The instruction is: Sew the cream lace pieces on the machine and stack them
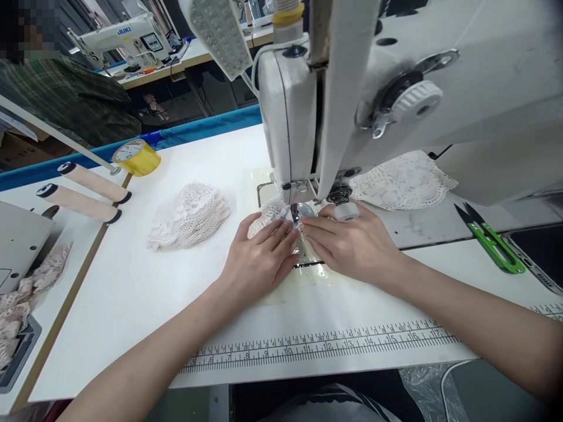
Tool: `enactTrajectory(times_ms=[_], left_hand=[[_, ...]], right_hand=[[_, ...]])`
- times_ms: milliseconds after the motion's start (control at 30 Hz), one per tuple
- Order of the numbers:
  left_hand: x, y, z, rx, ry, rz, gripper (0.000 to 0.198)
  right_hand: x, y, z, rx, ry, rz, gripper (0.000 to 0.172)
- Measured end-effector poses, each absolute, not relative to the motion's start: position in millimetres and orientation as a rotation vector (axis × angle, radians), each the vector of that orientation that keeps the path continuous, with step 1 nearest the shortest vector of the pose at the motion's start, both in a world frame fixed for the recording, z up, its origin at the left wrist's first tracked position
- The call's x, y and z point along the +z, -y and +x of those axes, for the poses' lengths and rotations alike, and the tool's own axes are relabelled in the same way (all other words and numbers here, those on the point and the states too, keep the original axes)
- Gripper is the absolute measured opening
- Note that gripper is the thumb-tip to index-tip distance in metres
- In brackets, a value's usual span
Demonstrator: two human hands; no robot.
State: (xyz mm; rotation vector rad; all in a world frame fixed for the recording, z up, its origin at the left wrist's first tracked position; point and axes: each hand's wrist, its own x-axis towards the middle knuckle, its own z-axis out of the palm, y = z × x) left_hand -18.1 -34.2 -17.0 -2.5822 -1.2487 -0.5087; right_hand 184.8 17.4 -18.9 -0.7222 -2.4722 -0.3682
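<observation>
At the needle of the white sewing machine (pixel 292 117), a small white lace piece (pixel 269 212) lies under the presser foot (pixel 295 214). My left hand (pixel 263 249) rests on it from the left, fingers bent and pressed onto the lace. From the right, my right hand (pixel 352 240) pinches the edge close to the needle, its fingertips nearly meeting those of the left. The fingers cover much of the lace. Left of my hands sits a stack of white lace pieces (pixel 189 217). Another lace piece (pixel 402 180) lies behind my right hand, under the machine arm.
Green thread snips (pixel 495 243) and a dark phone (pixel 539 252) lie at the right. A yellow tape roll (pixel 137 157) and two thread cones (pixel 81 202) stand left. A printed ruler (pixel 325 347) runs along the front edge. A person in a plaid shirt (pixel 70 97) is at the back left.
</observation>
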Motion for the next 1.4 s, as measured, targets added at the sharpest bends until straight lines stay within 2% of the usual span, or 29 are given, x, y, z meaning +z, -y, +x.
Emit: enactTrajectory(times_ms=[933, 1067, 1200, 1267, 1333, 1400], left_hand=[[-18, 31, -19, -0.559, 1.283, -2.555, 0.031], [-17, 24, -26, -0.632, 1.343, -2.535, 0.027], [-17, 19, -34, -0.501, 1.376, -2.545, 0.032], [-14, 22, -35, -0.433, 1.328, -2.527, 0.036], [-9, 25, -35, -0.447, 1.265, -2.483, 0.032], [-5, 28, -34, -0.511, 1.21, -2.432, 0.024]], right_hand=[[-23, -18, 184, -0.358, 2.5, -0.746, 0.022], [-23, -16, 183, -0.338, 2.459, -0.706, 0.023], [-21, -11, 180, -0.152, 2.563, -0.627, 0.031], [-18, -9, 180, -0.139, 2.59, -0.606, 0.024], [-14, -8, 180, -0.243, 2.534, -0.629, 0.018], [-11, -6, 179, -0.321, 2.459, -0.656, 0.024]])
